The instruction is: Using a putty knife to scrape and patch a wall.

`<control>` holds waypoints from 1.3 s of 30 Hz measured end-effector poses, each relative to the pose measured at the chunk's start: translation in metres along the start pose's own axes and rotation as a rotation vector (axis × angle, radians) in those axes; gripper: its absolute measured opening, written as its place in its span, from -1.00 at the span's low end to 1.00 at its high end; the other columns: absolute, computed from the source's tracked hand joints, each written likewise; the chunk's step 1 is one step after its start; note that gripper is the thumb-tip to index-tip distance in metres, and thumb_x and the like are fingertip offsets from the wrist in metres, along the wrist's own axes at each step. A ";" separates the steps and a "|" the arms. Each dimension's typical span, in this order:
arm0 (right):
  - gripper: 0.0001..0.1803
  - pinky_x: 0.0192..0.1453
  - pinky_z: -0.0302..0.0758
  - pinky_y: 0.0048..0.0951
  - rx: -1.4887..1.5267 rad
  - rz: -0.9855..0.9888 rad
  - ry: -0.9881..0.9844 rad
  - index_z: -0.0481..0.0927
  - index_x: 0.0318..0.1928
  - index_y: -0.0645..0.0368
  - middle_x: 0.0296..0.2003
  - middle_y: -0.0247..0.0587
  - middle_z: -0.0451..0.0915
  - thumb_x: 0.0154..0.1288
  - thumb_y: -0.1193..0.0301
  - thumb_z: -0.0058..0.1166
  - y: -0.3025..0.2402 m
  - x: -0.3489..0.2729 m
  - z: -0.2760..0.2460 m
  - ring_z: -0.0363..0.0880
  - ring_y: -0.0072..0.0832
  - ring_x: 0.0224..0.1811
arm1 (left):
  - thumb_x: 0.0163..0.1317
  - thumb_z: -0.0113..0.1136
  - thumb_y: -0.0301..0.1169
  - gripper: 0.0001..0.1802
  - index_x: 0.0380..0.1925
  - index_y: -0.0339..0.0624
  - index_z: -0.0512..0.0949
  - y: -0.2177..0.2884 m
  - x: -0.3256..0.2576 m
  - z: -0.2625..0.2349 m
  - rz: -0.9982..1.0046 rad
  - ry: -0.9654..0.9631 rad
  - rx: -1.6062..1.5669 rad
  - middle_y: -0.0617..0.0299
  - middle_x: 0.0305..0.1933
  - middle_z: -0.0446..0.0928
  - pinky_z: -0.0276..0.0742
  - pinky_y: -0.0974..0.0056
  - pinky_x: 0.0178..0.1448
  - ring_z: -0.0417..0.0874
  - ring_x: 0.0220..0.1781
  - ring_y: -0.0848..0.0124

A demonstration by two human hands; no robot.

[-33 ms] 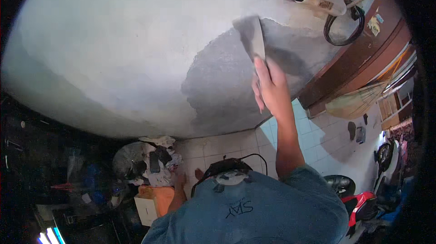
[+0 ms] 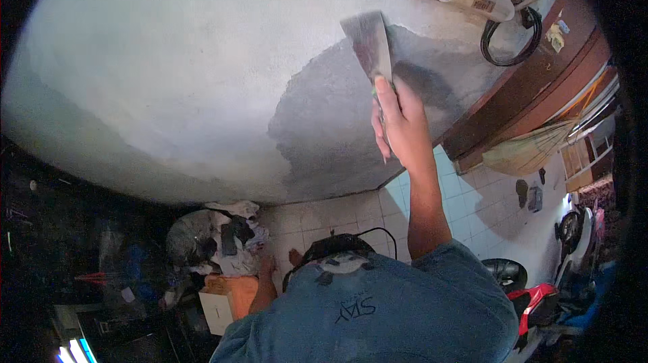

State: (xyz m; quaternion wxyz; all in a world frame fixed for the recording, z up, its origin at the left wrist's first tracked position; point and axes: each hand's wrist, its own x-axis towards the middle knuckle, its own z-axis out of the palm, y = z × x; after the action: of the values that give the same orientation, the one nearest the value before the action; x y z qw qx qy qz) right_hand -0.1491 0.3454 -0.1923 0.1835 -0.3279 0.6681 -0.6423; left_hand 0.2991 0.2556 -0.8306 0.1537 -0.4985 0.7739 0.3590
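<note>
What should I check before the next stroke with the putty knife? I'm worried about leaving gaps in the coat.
1. Grip: right hand closed around the putty knife handle, forefinger along it: ok.
2. Blade flat against the wall: cannot tell.
3. Filler left on the blade: cannot tell.
4. Coverage: dark wet patch covers only part of the wall; pale area to its left is bare: not ok.
5. Black cable loop hangs beside the patch, apart from the blade: ok.
6. Left hand: out of view, cannot tell.
</note>
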 end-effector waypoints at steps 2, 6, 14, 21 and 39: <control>-0.60 -0.82 0.06 -0.50 -0.015 0.036 0.013 0.39 -0.35 0.21 -0.78 -0.40 0.26 0.49 0.13 -0.13 0.007 -0.010 0.001 0.14 -0.63 -0.91 | 0.10 0.09 -0.24 -0.78 -0.47 -0.13 0.59 0.003 0.002 0.002 0.003 0.007 -0.016 0.10 -0.47 0.58 0.47 0.08 -0.42 0.58 -0.51 0.19; -0.60 -0.82 0.07 -0.50 -0.064 0.104 0.056 0.38 -0.34 0.21 -0.79 -0.41 0.25 0.49 0.12 -0.13 0.039 -0.019 -0.004 0.14 -0.64 -0.91 | 0.10 0.09 -0.24 -0.78 -0.47 -0.13 0.59 0.002 -0.001 0.002 0.001 -0.008 -0.021 0.10 -0.47 0.58 0.47 0.08 -0.42 0.58 -0.51 0.19; -0.59 -0.83 0.08 -0.50 -0.032 0.075 0.071 0.39 -0.33 0.23 -0.77 -0.37 0.28 0.49 0.11 -0.14 0.031 -0.009 -0.010 0.15 -0.62 -0.91 | 0.10 0.08 -0.24 -0.79 -0.47 -0.13 0.59 -0.002 -0.007 -0.001 -0.006 -0.002 -0.013 0.11 -0.47 0.58 0.47 0.08 -0.42 0.58 -0.51 0.19; -0.57 -0.82 0.10 -0.49 0.013 0.060 0.047 0.39 -0.35 0.22 -0.77 -0.35 0.29 0.48 0.09 -0.13 0.020 -0.008 -0.016 0.15 -0.61 -0.90 | 0.10 0.08 -0.25 -0.79 -0.47 -0.13 0.59 -0.006 -0.009 -0.007 0.002 -0.001 -0.010 0.11 -0.47 0.57 0.47 0.08 -0.42 0.58 -0.51 0.19; -0.59 -0.85 0.07 -0.52 0.058 0.056 0.058 0.35 -0.37 0.20 -0.77 -0.39 0.27 0.49 0.11 -0.13 0.017 -0.005 -0.007 0.13 -0.62 -0.90 | 0.09 0.08 -0.26 -0.80 -0.47 -0.14 0.58 -0.004 -0.018 -0.008 0.009 -0.015 -0.017 0.11 -0.47 0.57 0.47 0.08 -0.42 0.58 -0.50 0.20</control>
State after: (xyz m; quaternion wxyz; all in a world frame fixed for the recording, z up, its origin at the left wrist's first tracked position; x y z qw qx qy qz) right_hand -0.1539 0.3531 -0.2086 0.1915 -0.2847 0.6631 -0.6653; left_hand 0.3120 0.2603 -0.8163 0.1536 -0.4936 0.7720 0.3699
